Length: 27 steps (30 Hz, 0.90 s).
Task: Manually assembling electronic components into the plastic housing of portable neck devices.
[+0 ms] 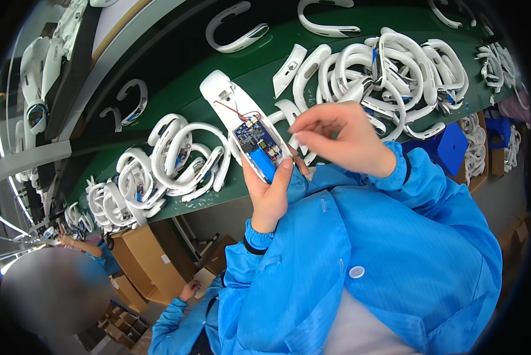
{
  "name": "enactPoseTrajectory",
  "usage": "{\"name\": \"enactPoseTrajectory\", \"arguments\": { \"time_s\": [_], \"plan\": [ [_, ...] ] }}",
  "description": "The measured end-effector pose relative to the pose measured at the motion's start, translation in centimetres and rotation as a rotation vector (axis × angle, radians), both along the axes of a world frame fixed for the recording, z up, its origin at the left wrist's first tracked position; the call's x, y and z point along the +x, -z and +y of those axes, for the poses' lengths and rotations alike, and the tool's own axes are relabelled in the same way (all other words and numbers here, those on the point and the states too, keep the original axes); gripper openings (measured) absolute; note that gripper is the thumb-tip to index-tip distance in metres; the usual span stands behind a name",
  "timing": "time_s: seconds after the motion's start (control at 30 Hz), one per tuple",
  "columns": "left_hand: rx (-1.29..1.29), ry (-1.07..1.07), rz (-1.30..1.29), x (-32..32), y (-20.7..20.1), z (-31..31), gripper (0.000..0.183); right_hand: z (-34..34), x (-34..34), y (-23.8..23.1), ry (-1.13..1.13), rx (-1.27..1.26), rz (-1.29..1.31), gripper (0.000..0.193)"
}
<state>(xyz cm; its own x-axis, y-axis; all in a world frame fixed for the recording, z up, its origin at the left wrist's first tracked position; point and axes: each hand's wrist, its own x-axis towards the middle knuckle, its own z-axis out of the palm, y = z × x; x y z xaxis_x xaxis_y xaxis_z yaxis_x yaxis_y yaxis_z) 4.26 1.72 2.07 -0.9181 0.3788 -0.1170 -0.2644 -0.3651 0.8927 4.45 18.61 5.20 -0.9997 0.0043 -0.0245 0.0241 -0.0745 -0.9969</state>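
My left hand [269,198] is wrapped round the lower part of a white curved plastic housing [215,87], holding it tilted in front of my chest. In its open shell sit a blue circuit board [249,134] and a blue battery [262,164]. Thin red and dark wires run from the board towards the upper end. Just right of the housing, apart from it, is my right hand [351,139]. Its thumb and index finger are brought together in a pinch; whatever may be between the tips is too small to make out.
White curved housings pile up on the green bench [241,68], in a left heap [176,157] and a right heap [389,71]. Blue bins [440,145] stand at the right, cardboard boxes [150,260] below the bench. Co-workers in blue sleeves [173,319] are at the left.
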Motion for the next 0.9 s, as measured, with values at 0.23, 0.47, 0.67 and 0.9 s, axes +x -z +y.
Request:
{"name": "enactPoseTrajectory", "arguments": {
  "time_s": [0.23,0.47,0.67,0.9],
  "plan": [
    [-0.132,-0.086,0.222,-0.2,0.8,1.4,0.054,-1.2,-0.2,-1.3,0.038,0.012,-0.118,0.017],
    [-0.165,-0.1,0.218,-0.2,1.2,2.7,0.049,-0.6,-0.4,-0.8,0.101,0.186,0.093,0.017],
    [-0.363,-0.148,0.393,-0.2,1.7,3.9,0.034,0.7,-0.6,-0.7,0.019,-0.06,-0.17,0.017],
    [-0.614,-0.229,0.623,-0.7,2.2,3.7,0.033,0.6,-0.8,0.0,0.023,-0.188,-0.152,0.017]
  ]
}}
